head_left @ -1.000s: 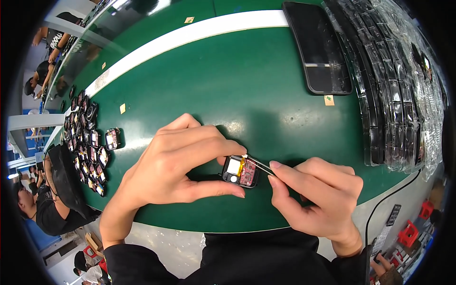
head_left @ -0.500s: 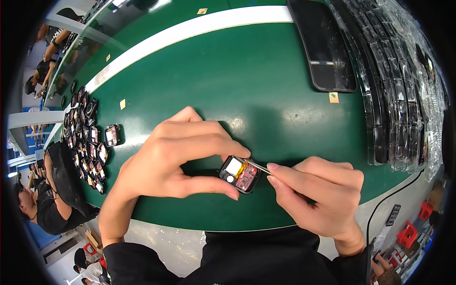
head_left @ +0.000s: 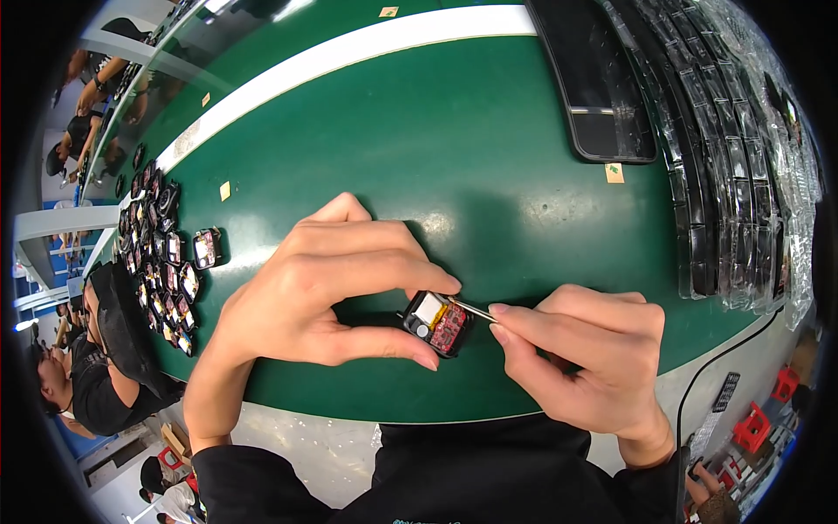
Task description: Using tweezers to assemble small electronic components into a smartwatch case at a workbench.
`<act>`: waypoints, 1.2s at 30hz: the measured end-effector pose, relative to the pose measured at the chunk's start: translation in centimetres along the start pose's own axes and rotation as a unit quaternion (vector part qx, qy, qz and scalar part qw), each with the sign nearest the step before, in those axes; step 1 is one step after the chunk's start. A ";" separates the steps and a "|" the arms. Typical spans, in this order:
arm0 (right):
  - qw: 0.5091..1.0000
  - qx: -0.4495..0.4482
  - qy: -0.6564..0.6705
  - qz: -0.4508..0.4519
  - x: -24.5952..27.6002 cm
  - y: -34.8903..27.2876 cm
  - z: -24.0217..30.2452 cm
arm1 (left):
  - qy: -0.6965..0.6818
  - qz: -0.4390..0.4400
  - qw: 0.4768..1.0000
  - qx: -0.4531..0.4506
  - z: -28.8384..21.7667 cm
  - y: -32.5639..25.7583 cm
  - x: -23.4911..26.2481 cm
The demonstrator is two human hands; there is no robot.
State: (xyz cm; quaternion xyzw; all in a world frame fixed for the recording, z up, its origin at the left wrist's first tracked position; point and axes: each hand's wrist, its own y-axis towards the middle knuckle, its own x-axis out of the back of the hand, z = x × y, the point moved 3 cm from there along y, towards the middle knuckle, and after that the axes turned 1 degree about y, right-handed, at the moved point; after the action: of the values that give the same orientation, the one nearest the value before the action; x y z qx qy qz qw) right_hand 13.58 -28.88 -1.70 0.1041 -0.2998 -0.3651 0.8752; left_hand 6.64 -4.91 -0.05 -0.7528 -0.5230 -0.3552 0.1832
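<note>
Between the thumb and index finger of my left hand is a small opened smartwatch case, black and tilted. Inside it show a white block, a strip of yellow tape, a small round silvery part and a red circuit board. My right hand pinches a slim metal tool between thumb and index finger. Its tip reaches the case's upper right edge, close to my left index fingertip. Whether the tip touches the parts inside I cannot tell.
On the green table, similar opened watch cases lie heaped at the left, one slightly apart. A black tray sits at the back right beside stacked clear plastic trays. A black cable hangs at the right edge. A co-worker sits at the left.
The tool's tip and my right hand have shifted very slightly at the case's upper right edge. The case has tilted a little; my left hand keeps its hold.
</note>
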 end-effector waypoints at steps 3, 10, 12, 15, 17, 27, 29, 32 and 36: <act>1.000 0.001 0.001 0.000 0.1 0.0 0.0 | 0.008 -0.005 1.000 -0.011 -0.2 0.1 -0.1; 1.000 -0.025 -0.004 0.004 0.1 0.0 0.1 | 0.023 -0.005 0.999 -0.033 -0.2 0.1 0.1; 1.000 -0.025 -0.007 0.007 0.2 0.0 0.2 | 0.022 -0.004 0.999 -0.031 -0.1 0.1 0.1; 1.000 -0.024 -0.013 0.008 0.3 -0.1 0.2 | 0.018 -0.004 0.999 -0.029 -0.1 0.1 -0.1; 1.000 -0.021 -0.013 0.008 0.2 0.0 0.2 | 0.014 -0.004 1.000 -0.026 0.0 0.0 0.0; 1.000 -0.014 -0.004 0.010 -0.1 -0.1 0.1 | 0.014 -0.003 0.999 -0.038 -0.1 0.1 0.0; 1.000 -0.014 -0.007 0.012 0.0 0.0 0.2 | 0.022 0.000 0.999 -0.037 -0.2 0.1 0.1; 1.000 -0.009 -0.014 0.008 0.2 -0.1 0.1 | 0.024 -0.003 0.999 -0.037 -0.1 0.1 0.0; 1.000 0.014 -0.001 -0.003 -0.2 -0.4 0.0 | 0.031 -0.004 0.999 -0.033 -0.3 0.2 0.0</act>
State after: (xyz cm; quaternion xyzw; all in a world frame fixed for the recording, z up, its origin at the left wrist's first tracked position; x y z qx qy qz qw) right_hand 13.26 -29.02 -1.97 0.1168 -0.3054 -0.3640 0.8721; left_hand 6.69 -5.18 0.12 -0.7451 -0.5084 -0.3957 0.1727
